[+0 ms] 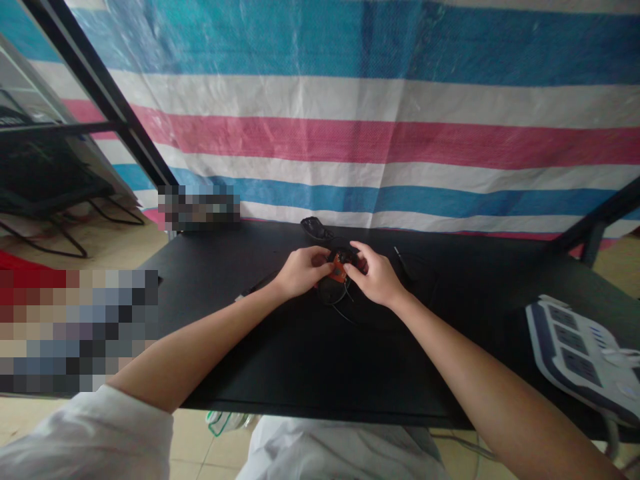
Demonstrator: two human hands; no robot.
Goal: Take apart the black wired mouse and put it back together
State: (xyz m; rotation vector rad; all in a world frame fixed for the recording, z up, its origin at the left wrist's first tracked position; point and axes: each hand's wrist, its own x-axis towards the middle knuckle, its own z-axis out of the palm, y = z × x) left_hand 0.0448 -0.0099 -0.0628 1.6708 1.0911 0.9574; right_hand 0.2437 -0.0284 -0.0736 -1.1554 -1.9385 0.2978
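Observation:
My left hand (pixel 303 270) and my right hand (pixel 375 275) meet at the middle of the black table (pixel 250 360). Between their fingers they both hold a small orange and black device (pixel 340 269), partly hidden by my fingers, so I cannot tell exactly what it is. A looped black cable (pixel 333 291) hangs beneath the device and rests on the tabletop. Just beyond my hands lies a small black object (pixel 315 229), apart from them.
A thin black rod (pixel 403 262) lies right of my right hand. A white and navy power strip (pixel 583 350) sits at the table's right end. A striped tarpaulin (pixel 350 120) hangs behind the table, with a dark metal frame (pixel 95 87) at left.

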